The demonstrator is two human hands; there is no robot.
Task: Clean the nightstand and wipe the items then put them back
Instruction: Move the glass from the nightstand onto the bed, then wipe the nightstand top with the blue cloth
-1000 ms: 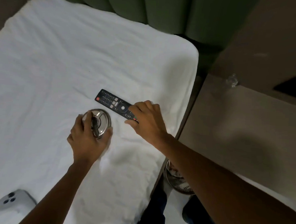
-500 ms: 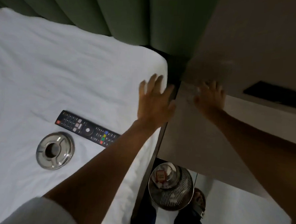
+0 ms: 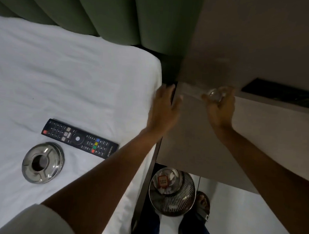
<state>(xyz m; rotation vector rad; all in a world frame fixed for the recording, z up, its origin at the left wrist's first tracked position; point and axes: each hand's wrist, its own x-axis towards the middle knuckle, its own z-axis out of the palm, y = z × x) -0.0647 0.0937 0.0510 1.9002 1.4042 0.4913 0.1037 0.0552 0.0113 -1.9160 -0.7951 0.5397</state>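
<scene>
At the nightstand's back edge, the right hand grips a small clear glass; the left hand rests open at its corner.

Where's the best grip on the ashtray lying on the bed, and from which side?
Take the steel ashtray by its outer rim, coming straight down from above with fingers on opposite edges. It lies flat on the white sheet, round and low. The remote lies close on its far side, so pinch left to right.

A bedroom, likely a hotel room, is indicated: a white-sheeted bed, green padded headboard, nightstand, remote and ashtray are seen.
</scene>
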